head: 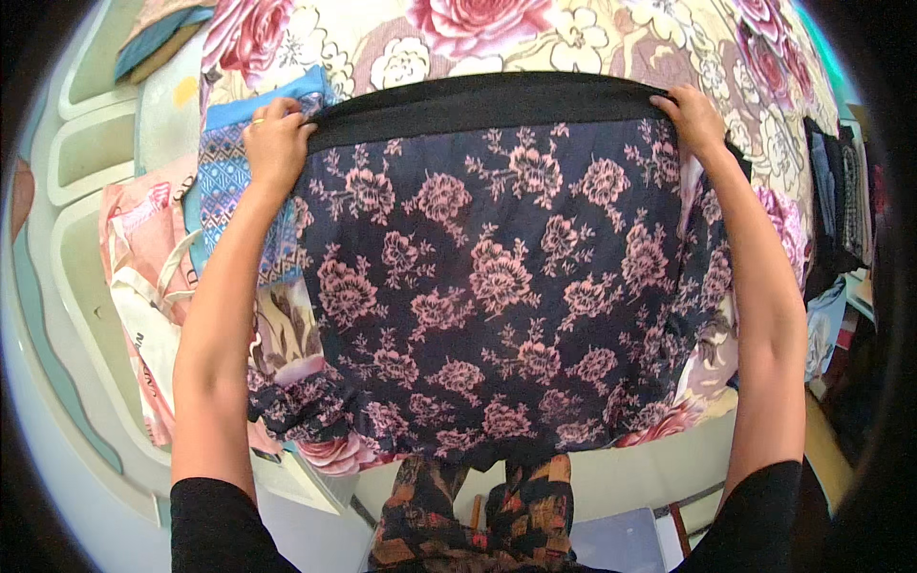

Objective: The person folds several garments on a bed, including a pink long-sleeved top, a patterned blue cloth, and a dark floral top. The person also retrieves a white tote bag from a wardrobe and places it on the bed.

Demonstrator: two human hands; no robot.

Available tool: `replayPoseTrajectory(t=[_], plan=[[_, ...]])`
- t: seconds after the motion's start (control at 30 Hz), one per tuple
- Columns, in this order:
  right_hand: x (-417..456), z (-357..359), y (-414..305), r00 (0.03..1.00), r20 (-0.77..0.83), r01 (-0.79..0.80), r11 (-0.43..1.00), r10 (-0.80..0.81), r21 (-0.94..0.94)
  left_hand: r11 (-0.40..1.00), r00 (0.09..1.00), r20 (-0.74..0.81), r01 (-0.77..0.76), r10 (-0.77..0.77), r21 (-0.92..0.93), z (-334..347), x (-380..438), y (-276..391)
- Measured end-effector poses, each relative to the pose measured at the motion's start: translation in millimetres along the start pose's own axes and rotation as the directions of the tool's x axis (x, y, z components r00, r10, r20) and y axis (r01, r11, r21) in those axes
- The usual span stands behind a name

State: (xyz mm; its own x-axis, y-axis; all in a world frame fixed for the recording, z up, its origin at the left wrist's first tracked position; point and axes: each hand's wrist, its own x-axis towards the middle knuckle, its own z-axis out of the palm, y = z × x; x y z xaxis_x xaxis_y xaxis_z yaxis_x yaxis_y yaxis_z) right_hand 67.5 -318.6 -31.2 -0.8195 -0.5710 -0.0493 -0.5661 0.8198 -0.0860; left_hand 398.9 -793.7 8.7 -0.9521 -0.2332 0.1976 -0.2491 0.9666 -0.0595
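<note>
A dark long-sleeved top (458, 286) with pink flowers lies spread front to back before me. Its wide black hem band (487, 104) runs along the far edge. My left hand (276, 143) pinches the band's left end, and a ring shows on one finger. At the right end, my right hand (688, 118) grips the band's corner between thumb and fingers. One sleeve (308, 408) is bunched at the near left; the other sleeve (706, 265) lies along the right side, partly behind my right forearm. The collar end reaches the near edge by my legs.
Beneath the top is a rose-printed bedspread (494, 29). A blue patterned folded garment (222, 172) lies by my left hand. Further left are pink and white cloth bags (147, 301) bearing writing, over a pale panelled headboard or cabinet (79, 236). Dark folded clothes (834, 208) stand at the right.
</note>
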Motion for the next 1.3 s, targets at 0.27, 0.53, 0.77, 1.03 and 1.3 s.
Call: replayPoseTrajectory(t=[0.27,0.53,0.77,1.03,1.3], plan=[[-99.9,-24.2,-91.4,0.882,-0.265,0.396,0.918,-0.389,-0.027,0.934,0.984,-0.042,-0.177,0.173,-0.31,-62.6,-48.1,135.3],[-173.4,30.4,-38.6,0.923,0.016,0.384,0.922,-0.384,-0.053,0.92,0.923,0.209,-0.254,0.323,-0.3,14.9,-122.9,122.7],[-241.9,-25.0,-114.8,0.958,-0.1,0.269,0.963,-0.269,-0.016,0.891,0.995,0.087,-0.007,0.052,-0.454,-76.3,-175.5,125.6],[-509.3,-37.4,-308.9,0.886,0.258,0.201,0.821,-0.386,0.535,-0.401,0.096,0.474,0.407,-0.875,-0.821,-179.8,-463.6,88.9],[-537.5,12.8,-383.4,0.779,0.227,0.461,0.78,-0.584,0.423,-0.381,0.205,0.629,0.644,-0.75,-0.663,-162.7,-464.4,19.2]])
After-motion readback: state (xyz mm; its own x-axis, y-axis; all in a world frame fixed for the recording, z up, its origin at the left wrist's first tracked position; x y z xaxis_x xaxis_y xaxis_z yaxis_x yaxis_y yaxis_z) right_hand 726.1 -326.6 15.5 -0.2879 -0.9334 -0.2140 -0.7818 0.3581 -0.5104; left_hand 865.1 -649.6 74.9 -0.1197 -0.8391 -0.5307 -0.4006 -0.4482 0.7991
